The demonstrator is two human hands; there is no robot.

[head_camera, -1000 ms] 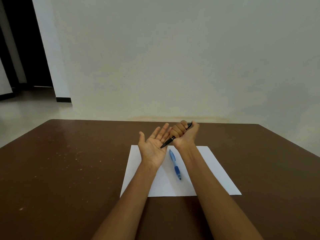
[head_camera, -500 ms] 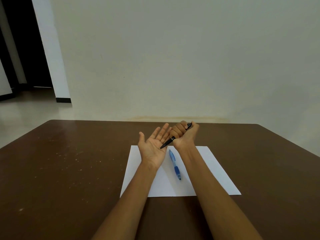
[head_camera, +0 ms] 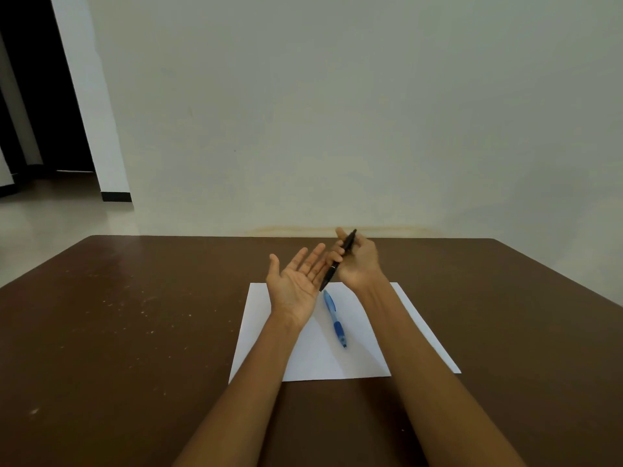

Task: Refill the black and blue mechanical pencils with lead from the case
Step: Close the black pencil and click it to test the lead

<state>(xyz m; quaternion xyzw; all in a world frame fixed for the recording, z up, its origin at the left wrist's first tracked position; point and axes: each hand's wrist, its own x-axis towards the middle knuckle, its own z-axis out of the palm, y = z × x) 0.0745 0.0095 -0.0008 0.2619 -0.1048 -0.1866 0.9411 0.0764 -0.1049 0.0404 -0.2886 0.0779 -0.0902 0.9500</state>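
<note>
Our right hand (head_camera: 357,261) grips the black pencil (head_camera: 338,261), its tip slanting down toward our flat, empty left hand (head_camera: 296,281); the blue pencil (head_camera: 334,317) lies mid-paper (head_camera: 303,358), toward the table's (head_camera: 135,315) far edge.

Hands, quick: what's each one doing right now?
Left hand: open, palm up, holding nothing.
Right hand: fingers curled round the black pencil.

Brown surface (head_camera: 135,332) bearing a white paper sheet (head_camera: 313,358), backed by a pale wall (head_camera: 337,112) and dark doorway (head_camera: 33,96) at left.
</note>
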